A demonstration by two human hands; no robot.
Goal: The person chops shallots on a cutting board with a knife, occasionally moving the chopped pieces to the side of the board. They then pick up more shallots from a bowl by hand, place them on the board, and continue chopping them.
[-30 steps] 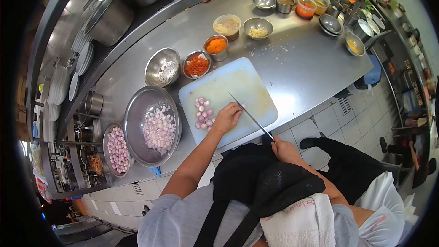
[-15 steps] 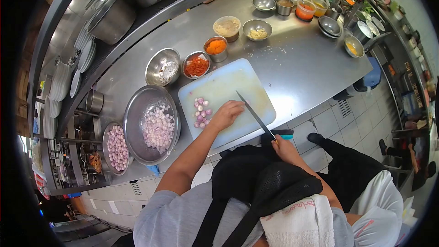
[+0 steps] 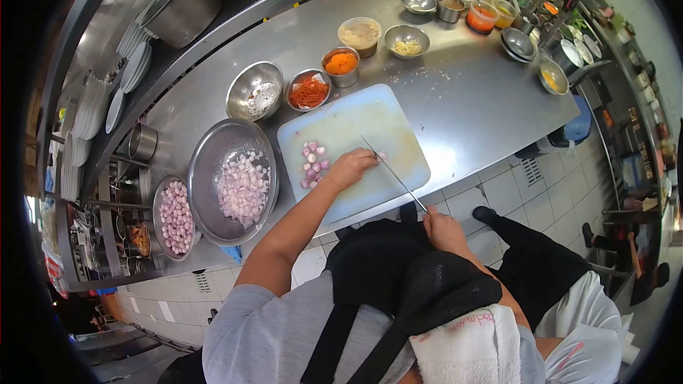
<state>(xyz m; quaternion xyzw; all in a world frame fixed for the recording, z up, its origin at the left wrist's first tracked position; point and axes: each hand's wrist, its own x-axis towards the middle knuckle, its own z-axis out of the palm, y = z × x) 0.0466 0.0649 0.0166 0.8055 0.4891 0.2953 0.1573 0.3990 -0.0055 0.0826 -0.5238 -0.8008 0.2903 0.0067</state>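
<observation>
Hands apart; right hand (image 3: 445,230) clamped round handle of knife (image 3: 405,188), blade angled across cutting board (image 3: 388,114); left hand (image 3: 353,169) bunched over board, fingertips right by blade, can't tell if gripping anything; small pink piece (image 3: 383,156) just right of blade; peeled shallots (image 3: 314,163) clustered on board, left of left hand; big steel bowl (image 3: 208,160) of chopped shallots (image 3: 243,188) beside board; bowl of whole shallots (image 3: 176,219) further left

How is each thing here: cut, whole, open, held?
Knife: held by right hand
Left hand: curled beside the knife
Cutting board: lying flat
Board bulbs: whole
Big bowl: open, holding chopped pieces
Leftmost bowl: open, holding whole bulbs
Orange-filled tub: open
Plates: stacked
</observation>
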